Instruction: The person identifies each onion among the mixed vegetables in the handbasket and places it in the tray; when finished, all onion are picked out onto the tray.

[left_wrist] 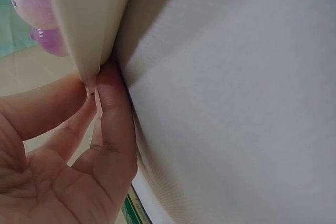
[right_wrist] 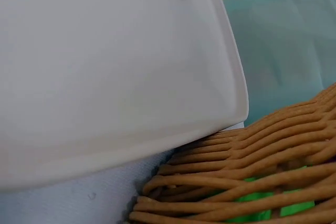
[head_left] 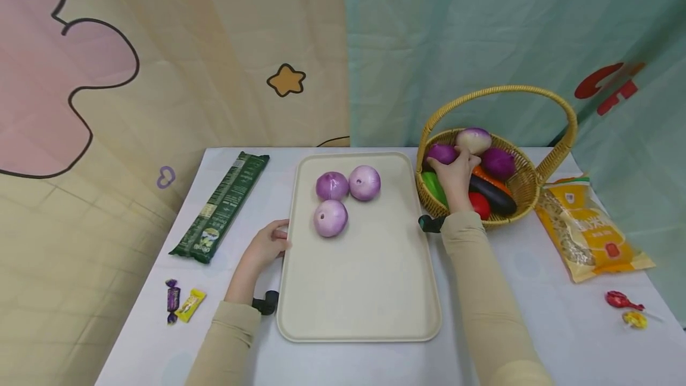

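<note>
My left hand [head_left: 266, 244] pinches the left rim of a cream tray [head_left: 375, 279]; the left wrist view shows thumb above and fingers beneath the edge. On the tray are three purple onions: a darker one [head_left: 331, 186], a paler one [head_left: 365, 183] and one nearer me [head_left: 330, 218]. My right hand [head_left: 455, 174] reaches down into a wicker basket [head_left: 527, 192], thumb and fingers around a purple onion [head_left: 442, 153] at its left side. A white-and-purple turnip-like vegetable [head_left: 474, 139] lies just behind the fingertips. The right wrist view shows no hand.
The basket also holds an eggplant [head_left: 493, 196], another purple onion [head_left: 498, 164], a red vegetable [head_left: 479, 205] and a green one [head_left: 434, 188], under a tall handle [head_left: 504, 89]. A green packet [head_left: 222, 207] and candies [head_left: 172, 301] lie left; a yellow bag [head_left: 592, 228] and lollipops [head_left: 621, 300] lie right.
</note>
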Tool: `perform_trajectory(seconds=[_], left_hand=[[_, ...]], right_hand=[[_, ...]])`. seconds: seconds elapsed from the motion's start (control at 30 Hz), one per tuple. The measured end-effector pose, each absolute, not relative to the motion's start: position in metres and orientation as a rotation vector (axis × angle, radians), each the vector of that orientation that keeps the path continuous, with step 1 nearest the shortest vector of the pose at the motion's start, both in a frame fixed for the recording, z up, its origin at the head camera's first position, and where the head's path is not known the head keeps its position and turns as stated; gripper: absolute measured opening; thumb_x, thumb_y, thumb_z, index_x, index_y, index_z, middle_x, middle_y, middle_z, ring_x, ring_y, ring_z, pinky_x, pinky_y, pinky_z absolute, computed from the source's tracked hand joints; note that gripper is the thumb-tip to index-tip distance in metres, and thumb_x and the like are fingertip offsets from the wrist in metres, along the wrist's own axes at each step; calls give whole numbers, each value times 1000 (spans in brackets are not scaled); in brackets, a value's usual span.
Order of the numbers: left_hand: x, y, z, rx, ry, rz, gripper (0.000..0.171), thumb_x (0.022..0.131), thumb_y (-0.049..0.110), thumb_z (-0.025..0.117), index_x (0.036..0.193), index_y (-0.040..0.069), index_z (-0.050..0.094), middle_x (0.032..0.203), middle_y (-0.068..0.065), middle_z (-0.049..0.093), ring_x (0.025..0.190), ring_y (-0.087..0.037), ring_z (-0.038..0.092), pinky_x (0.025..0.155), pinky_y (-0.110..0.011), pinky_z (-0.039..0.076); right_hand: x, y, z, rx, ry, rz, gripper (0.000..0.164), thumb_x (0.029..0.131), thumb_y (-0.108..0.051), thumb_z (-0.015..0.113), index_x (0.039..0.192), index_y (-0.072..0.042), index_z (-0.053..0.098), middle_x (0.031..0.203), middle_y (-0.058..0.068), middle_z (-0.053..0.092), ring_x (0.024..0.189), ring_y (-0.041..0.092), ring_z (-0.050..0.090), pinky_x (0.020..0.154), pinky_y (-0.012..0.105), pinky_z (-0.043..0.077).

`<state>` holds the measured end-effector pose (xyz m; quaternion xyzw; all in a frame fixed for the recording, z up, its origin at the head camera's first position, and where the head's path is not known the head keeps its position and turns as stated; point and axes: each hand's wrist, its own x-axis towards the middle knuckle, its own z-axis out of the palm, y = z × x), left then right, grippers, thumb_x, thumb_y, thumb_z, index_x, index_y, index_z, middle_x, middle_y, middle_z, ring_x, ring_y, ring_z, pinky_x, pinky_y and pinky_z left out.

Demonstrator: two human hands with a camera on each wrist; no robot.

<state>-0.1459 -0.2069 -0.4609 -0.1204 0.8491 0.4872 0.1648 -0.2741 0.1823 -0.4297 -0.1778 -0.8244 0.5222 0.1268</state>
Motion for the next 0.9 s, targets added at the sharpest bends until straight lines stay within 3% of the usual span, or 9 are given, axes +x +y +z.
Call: perform_trajectory(seconds=[0.23, 0.57, 0.9], left_hand=[[-146, -207, -460, -354, 2421, 1376, 55, 92, -1, 56, 145, 4, 44, 111, -20, 57, 94, -27, 62, 84, -39, 58], [-145, -207, -461, -352, 2427, 1380, 55, 92, -1, 56, 145, 4, 45, 113, -21, 57, 96, -28, 62, 83, -38, 57], [-145, -207, -460, -344, 2424, 1380, 55, 92, -2, 56, 146, 4, 44, 113, -22, 57, 94, -27, 62, 83, -38, 57]], right_hand=[[-273, 180, -433, -478, -2401, 1445, 69, 83, -25, 76, 133, 3, 38, 140, 26, 34, 133, 40, 32, 117, 45, 26], [-271, 183, -431, -540, -2395, 1521, 79, 81, -29, 79, 140, 3, 37, 144, 26, 26, 131, 39, 38, 116, 42, 33], [-228, 184, -409, -484, -2407, 1568, 85, 81, -40, 79, 144, -4, 34, 148, 20, 34, 135, 33, 38, 116, 44, 34]])
